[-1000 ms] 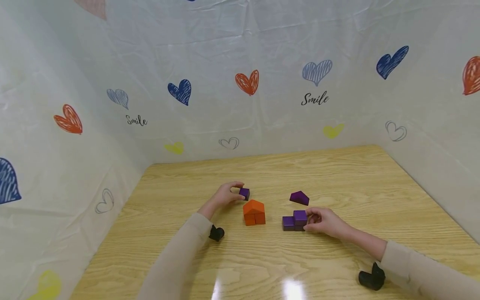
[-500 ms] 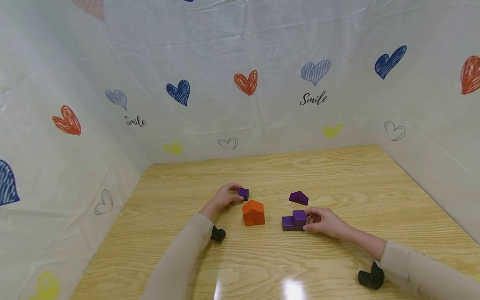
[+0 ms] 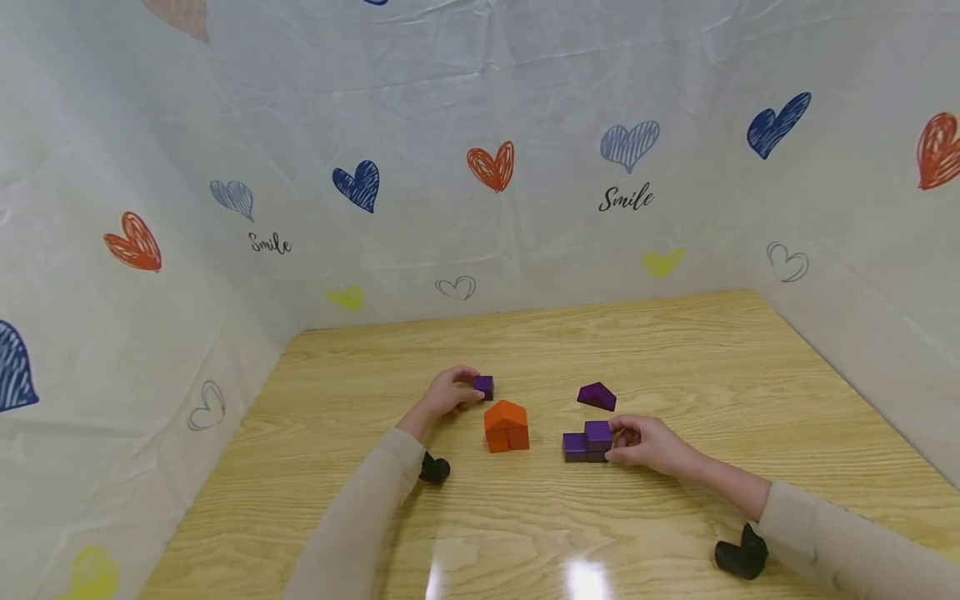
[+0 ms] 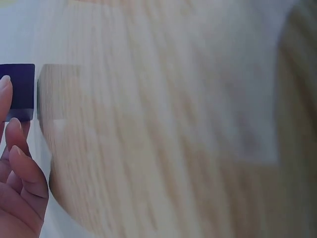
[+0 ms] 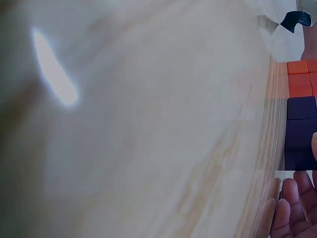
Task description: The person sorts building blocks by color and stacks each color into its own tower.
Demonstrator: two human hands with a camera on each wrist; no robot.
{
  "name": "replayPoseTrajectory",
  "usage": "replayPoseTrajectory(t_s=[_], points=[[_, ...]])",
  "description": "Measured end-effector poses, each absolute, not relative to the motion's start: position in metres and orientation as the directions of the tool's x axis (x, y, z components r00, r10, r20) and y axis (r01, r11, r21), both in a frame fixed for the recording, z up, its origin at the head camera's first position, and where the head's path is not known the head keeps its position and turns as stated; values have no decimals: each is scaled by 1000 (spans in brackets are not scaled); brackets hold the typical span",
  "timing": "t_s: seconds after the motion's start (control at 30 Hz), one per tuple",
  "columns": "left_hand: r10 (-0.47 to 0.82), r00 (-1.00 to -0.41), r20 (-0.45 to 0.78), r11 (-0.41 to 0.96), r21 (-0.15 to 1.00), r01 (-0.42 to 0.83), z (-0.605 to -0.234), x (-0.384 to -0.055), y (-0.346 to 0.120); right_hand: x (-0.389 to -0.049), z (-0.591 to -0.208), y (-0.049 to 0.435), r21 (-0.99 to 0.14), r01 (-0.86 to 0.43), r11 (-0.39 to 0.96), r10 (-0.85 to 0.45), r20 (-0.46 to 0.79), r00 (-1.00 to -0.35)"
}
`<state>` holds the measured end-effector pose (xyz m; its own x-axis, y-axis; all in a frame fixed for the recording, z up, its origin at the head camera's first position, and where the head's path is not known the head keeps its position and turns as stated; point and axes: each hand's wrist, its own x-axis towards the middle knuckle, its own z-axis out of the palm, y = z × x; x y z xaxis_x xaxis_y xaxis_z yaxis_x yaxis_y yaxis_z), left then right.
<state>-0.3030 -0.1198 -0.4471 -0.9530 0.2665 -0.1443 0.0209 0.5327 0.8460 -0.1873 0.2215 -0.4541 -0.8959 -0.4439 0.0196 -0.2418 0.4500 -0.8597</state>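
At the far side of an orange block house (image 3: pixel 506 428), my left hand (image 3: pixel 444 393) pinches a small purple cube (image 3: pixel 484 387) between thumb and fingers. The left wrist view shows the cube's dark face (image 4: pixel 23 88) at the left edge, with a fingertip in front. My right hand (image 3: pixel 651 442) holds the right end of a purple block stack (image 3: pixel 598 435), thumb low and fingers at the upper block. A lower purple block (image 3: pixel 574 448) adjoins the stack on the left. In the right wrist view the purple blocks (image 5: pixel 299 133) line up near the orange ones (image 5: pixel 299 82).
Behind the stack lies a purple block with slanted sides (image 3: pixel 597 396). All the blocks are on a wood-grain table (image 3: pixel 510 533). A white sheet with printed hearts (image 3: pixel 555 233) surrounds its back and sides. Black wrist devices (image 3: pixel 741 553) hang under both sleeves.
My left hand has shifted slightly left with the purple cube, which has turned a little. The right hand keeps its place at the purple stack. The head view has drifted slightly.
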Motion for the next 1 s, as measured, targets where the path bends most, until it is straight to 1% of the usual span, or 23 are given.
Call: replayPoseTrajectory(t_s=[0.23, 0.33, 0.43, 0.53, 0.67, 0.83, 1.0], points=[[246, -960, -131, 476, 880, 2, -446, -305, -124, -187, -452, 221, -862, -247, 444, -447, 26, -894], [238, -963, -124, 461, 887, 0, -436, -304, -121, -187, -453, 220, -860, -250, 445, -447, 29, -894], [238, -967, -97, 456, 889, 23, -422, -300, -117, -186, -453, 220, -861, -250, 444, -446, 29, -894], [250, -967, -46, 468, 880, 79, -407, -296, -112, -186, -453, 221, -864, -246, 440, -445, 28, -895], [267, -964, -9, 476, 871, 124, -391, -290, -105, -187, -454, 221, -863, -243, 443, -441, 26, -897], [269, -963, 9, 477, 867, 142, -375, -276, -94, -187, -454, 221, -859, -248, 447, -441, 29, -897], [295, -955, 33, 449, 877, 169, -363, -256, -82, -187, -454, 220, -856, -258, 447, -437, 43, -899]])
